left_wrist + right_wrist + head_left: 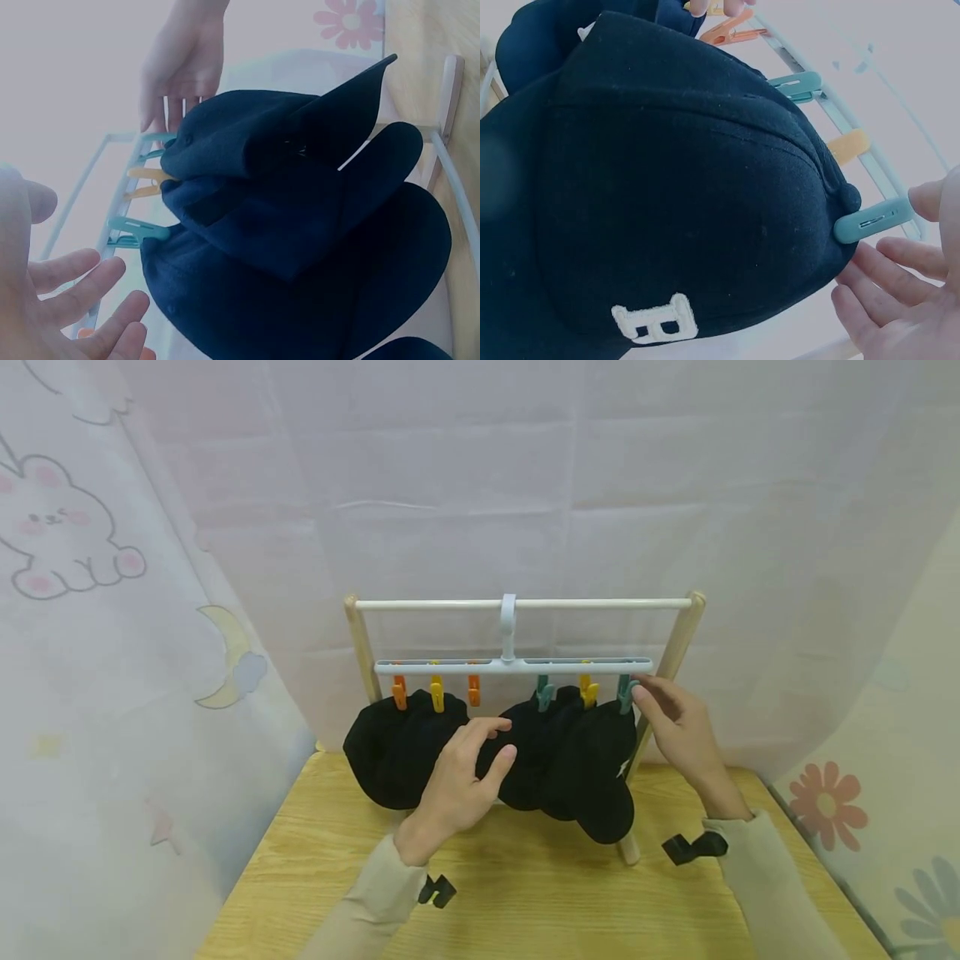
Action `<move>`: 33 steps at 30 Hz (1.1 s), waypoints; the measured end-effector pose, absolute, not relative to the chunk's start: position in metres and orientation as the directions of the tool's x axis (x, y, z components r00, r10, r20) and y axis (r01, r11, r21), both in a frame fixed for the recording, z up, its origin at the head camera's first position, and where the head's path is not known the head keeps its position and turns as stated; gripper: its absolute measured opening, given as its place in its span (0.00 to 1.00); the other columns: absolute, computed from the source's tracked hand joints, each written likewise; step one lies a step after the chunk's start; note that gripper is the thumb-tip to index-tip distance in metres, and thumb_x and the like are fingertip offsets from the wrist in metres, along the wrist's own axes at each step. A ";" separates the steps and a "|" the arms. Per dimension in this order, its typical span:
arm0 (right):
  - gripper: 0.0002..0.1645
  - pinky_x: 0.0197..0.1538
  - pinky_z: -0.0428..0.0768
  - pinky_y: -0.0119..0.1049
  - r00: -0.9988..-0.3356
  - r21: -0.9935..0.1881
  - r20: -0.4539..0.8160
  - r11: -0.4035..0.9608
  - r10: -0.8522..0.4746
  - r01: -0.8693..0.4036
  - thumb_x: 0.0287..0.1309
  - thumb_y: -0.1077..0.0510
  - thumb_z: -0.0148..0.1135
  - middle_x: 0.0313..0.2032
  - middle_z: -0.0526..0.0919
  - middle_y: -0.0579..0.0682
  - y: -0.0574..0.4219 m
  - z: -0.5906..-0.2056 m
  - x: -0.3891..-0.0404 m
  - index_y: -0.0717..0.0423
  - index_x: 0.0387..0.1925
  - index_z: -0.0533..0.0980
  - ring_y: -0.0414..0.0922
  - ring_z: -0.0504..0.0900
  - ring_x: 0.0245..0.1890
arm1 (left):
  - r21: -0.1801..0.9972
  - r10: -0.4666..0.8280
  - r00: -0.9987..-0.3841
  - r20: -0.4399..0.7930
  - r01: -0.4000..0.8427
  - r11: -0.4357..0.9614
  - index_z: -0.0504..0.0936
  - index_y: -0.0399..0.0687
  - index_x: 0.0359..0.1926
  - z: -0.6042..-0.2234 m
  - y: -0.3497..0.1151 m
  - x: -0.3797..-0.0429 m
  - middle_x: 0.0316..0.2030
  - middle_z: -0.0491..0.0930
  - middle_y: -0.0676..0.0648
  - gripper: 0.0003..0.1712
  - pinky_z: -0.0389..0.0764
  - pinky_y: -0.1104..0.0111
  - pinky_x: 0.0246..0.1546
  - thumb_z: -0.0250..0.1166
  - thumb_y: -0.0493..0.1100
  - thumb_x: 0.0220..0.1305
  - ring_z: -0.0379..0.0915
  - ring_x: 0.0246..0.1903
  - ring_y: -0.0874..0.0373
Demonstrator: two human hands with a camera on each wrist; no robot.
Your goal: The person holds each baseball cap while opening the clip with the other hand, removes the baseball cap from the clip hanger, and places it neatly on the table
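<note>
1. Pale cloth (pixel 450 468) hangs behind the hanger (pixel 483 667), and a wooden table (pixel 570 893) lies below it. From the head view, that hanger hooks over the top rail of a rack (pixel 681 639). Black caps (pixel 525 768) hang under it in an overlapping row, with coloured clips (pixel 587 695) along the bar. Your right hand (pixel 682 727) is at the green clip (pixel 625 695) on the hanger's right end; your left hand (pixel 459 777) is below its middle, thumb and fingers apart, gripping nothing.

2. Seen from your left wrist, the left fingers (pixel 82 292) spread near the hanger, beside the caps. That hand would likely serve best by steadying a cap lightly without tugging the hanger.

3. Seen from your right wrist, the thumb meets the green clip's tail, fingers behind; I cannot tell whether they squeeze it. Its nose sits on a cap with a white letter (pixel 656 321), beneath the hanger. Press the tail squarely, check the clip bites enough cloth, and ease off gently so the hanger shouldn't swing.
</note>
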State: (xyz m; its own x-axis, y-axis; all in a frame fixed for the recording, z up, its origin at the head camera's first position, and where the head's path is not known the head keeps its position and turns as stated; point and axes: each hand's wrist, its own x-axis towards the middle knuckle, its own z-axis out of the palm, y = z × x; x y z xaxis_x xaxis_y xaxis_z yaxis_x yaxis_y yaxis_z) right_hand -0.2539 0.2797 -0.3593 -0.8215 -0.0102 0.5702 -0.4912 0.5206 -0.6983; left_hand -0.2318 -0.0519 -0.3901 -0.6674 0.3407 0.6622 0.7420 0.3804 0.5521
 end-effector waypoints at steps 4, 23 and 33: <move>0.26 0.58 0.72 0.14 -0.833 -0.718 0.553 0.506 -0.004 -0.478 0.83 0.52 0.55 0.68 0.79 0.63 0.278 -0.359 -0.254 0.63 0.70 0.76 0.20 0.74 0.58 | 0.566 0.352 -0.677 0.646 0.735 0.375 0.79 0.40 0.67 -0.392 -0.049 -0.232 0.64 0.81 0.47 0.23 0.81 0.52 0.63 0.60 0.48 0.81 0.78 0.61 0.46; 0.22 0.60 0.76 0.18 -0.841 -0.754 0.541 0.425 -0.030 -0.501 0.83 0.52 0.54 0.59 0.88 0.59 0.272 -0.360 -0.259 0.64 0.63 0.79 0.27 0.82 0.56 | 0.576 0.382 -0.668 0.638 0.744 0.339 0.78 0.42 0.69 -0.396 -0.023 -0.237 0.65 0.80 0.47 0.24 0.80 0.55 0.64 0.58 0.51 0.83 0.78 0.62 0.48; 0.22 0.59 0.77 0.19 -0.832 -0.754 0.554 0.404 -0.033 -0.518 0.84 0.53 0.53 0.55 0.89 0.53 0.270 -0.358 -0.259 0.65 0.63 0.79 0.30 0.83 0.56 | 0.555 0.399 -0.640 0.657 0.769 0.318 0.78 0.42 0.68 -0.389 -0.010 -0.239 0.64 0.80 0.46 0.24 0.81 0.59 0.62 0.58 0.51 0.83 0.79 0.59 0.50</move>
State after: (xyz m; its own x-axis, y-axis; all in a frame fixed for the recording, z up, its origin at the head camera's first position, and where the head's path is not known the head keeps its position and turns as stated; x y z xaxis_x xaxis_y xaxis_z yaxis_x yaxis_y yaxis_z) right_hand -0.2592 0.2699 -0.3584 -0.8319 -0.0331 0.5540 -0.5182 0.4037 -0.7540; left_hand -0.2388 -0.0100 -0.3887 -0.6396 0.3992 0.6570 0.7686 0.3183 0.5549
